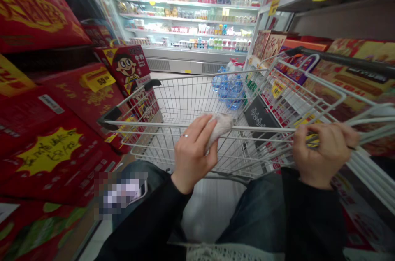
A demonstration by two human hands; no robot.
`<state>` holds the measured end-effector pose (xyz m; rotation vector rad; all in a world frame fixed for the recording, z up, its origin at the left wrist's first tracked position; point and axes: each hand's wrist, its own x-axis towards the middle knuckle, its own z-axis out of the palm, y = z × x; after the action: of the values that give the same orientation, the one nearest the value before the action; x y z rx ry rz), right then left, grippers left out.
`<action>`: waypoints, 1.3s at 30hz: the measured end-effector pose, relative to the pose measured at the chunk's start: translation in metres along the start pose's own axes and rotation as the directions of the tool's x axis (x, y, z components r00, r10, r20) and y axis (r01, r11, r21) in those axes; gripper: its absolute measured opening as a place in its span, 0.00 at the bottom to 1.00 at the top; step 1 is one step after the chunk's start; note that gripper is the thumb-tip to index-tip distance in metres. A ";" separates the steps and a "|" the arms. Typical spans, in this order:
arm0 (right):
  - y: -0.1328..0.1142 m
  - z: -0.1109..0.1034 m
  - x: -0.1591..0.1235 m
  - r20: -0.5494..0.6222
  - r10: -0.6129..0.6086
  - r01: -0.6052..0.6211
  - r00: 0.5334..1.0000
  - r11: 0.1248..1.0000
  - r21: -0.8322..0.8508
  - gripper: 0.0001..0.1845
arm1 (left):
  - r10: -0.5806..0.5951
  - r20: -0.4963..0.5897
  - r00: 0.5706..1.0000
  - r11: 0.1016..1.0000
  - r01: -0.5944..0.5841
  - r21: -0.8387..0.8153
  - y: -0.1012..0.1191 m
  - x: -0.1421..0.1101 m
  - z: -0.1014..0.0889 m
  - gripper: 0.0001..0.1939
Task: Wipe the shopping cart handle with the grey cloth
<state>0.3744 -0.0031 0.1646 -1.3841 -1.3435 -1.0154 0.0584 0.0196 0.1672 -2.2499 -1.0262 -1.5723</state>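
Observation:
A wire shopping cart (148, 122) stands right in front of me, its basket crossed by thin metal bars. My left hand (193, 150), with a ring on one finger, is closed around a crumpled whitish cloth (222, 124) and presses it against the cart's near top rail. Further right, my right hand (324, 152) is curled round the same rail near the basket's right corner. A dark panel with white round symbols (259, 117) hangs on the basket's right side. By my left thigh lies a pixelated, phone-like object (140, 192).
Red gift boxes (55, 100) with yellow price signs are stacked close on the left. Snack boxes (348, 84) fill shelves along the right. Ahead, a lit refrigerated display (185, 14) spans the aisle's end. Packs of water bottles (230, 88) stand on the floor beyond the cart.

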 end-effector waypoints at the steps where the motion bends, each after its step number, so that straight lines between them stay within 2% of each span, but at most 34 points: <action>1: 0.002 -0.001 0.000 0.014 0.001 -0.001 1.000 1.000 -0.017 0.07 | -0.024 -0.020 1.000 0.999 0.025 0.022 -0.008 -0.002 -0.006 0.25; 3: 0.003 -0.003 0.002 0.053 -0.006 0.009 0.999 0.999 -0.047 0.10 | -0.050 -0.049 0.998 0.998 0.052 0.039 -0.016 -0.004 -0.012 0.24; 6: -0.014 -0.007 0.006 0.103 0.017 -0.004 0.995 0.992 -0.125 0.11 | -0.056 -0.041 0.998 0.998 0.056 0.010 -0.011 -0.001 -0.007 0.23; 9: -0.061 -0.002 0.004 0.137 0.044 -0.026 0.990 0.991 -0.131 0.11 | -0.030 0.000 1.000 0.998 0.029 -0.056 0.007 0.005 0.007 0.23; 12: -0.116 0.013 -0.005 0.214 -0.044 0.035 0.976 0.998 0.044 0.09 | 0.002 0.025 1.000 0.997 0.000 -0.083 0.018 0.008 0.016 0.23; 14: -0.137 0.023 -0.011 0.196 -0.060 0.034 0.979 0.990 0.134 0.09 | 0.016 0.045 0.999 0.996 -0.012 -0.083 0.017 0.008 0.014 0.24; 16: -0.141 0.027 -0.015 0.180 -0.072 0.040 0.981 0.984 0.176 0.08 | 0.022 0.065 0.998 0.996 -0.016 -0.082 0.007 0.006 0.006 0.25; 18: -0.134 0.026 -0.014 0.185 -0.090 0.054 0.979 0.980 0.191 0.05 | -0.003 0.062 0.998 0.998 0.006 -0.056 -0.008 0.002 -0.008 0.25; 21: -0.125 0.019 -0.007 0.207 -0.108 0.066 0.972 0.977 0.203 0.04 | -0.061 0.008 0.998 0.998 0.061 0.019 -0.031 -0.004 -0.028 0.24; 23: -0.131 0.017 -0.003 0.225 -0.100 0.058 0.969 0.981 0.187 0.04 | -0.069 -0.024 0.997 0.996 0.070 0.050 -0.039 -0.007 -0.035 0.23; 27: -0.168 0.029 -0.002 0.314 -0.169 0.095 0.934 0.966 0.239 0.09 | -0.047 -0.033 0.998 0.998 0.048 0.039 -0.034 -0.006 -0.029 0.21; 31: -0.195 0.041 -0.009 0.321 -0.206 0.094 0.924 0.939 0.331 0.09 | -0.028 -0.002 1.000 0.999 0.028 0.026 -0.024 -0.001 -0.021 0.22; 35: -0.187 0.038 -0.009 0.311 -0.250 0.127 0.917 0.921 0.367 0.08 | -0.032 0.042 0.999 0.998 0.030 0.053 -0.040 -0.005 -0.037 0.22; 39: -0.179 0.033 -0.008 0.299 -0.265 0.143 0.916 0.916 0.374 0.08 | -0.107 -0.022 0.994 0.984 0.109 0.138 -0.069 -0.014 -0.062 0.20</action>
<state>0.1943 0.0224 0.1620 -1.2000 -1.8657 -0.6381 -0.0348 0.0316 0.1651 -2.1205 -1.2328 -1.5046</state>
